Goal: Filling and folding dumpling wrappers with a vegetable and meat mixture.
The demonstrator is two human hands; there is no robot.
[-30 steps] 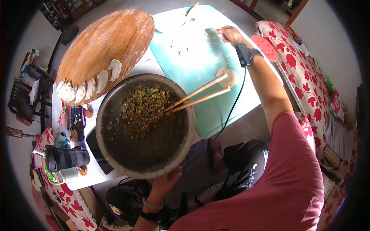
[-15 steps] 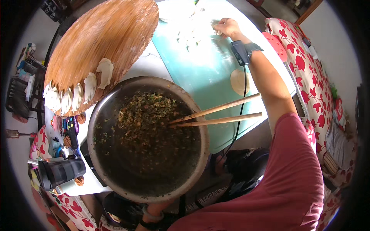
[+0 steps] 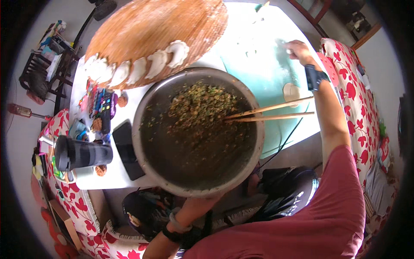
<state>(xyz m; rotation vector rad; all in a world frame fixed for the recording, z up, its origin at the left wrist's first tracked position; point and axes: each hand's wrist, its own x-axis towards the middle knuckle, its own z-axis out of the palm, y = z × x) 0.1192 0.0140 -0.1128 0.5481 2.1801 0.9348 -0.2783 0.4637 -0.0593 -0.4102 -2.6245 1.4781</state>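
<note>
A wide metal bowl [image 3: 137, 142] of chopped green-and-brown filling [image 3: 202, 103] stands at the near edge of the table, a pair of wooden chopsticks [image 3: 280, 106] leaning over its right rim. My left hand [image 3: 206, 203] is under the bowl's near side, its fingers hidden. At the far right, my right hand [image 3: 298, 50] is over the pale green mat [image 3: 276, 138], its fingers drawn together. Glare hides what they hold, if anything. One round dough wrapper [image 3: 291, 93] lies on the mat near the right wrist. Folded dumplings [image 3: 157, 63] line the near edge of a round wooden board [image 3: 155, 28].
Left of the bowl are a phone [image 3: 126, 151], a dark tumbler [image 3: 86, 154], walnuts [image 3: 101, 170] and coloured pens [image 3: 91, 97]. Small white dough pieces [image 3: 251, 53] sit in the glare on the mat. A red-flowered cloth [image 3: 345, 73] covers furniture at right.
The view has shifted, so the board, bowl and mat appear farther right and higher. My right hand stays at the mat's far right side. More of my left forearm shows.
</note>
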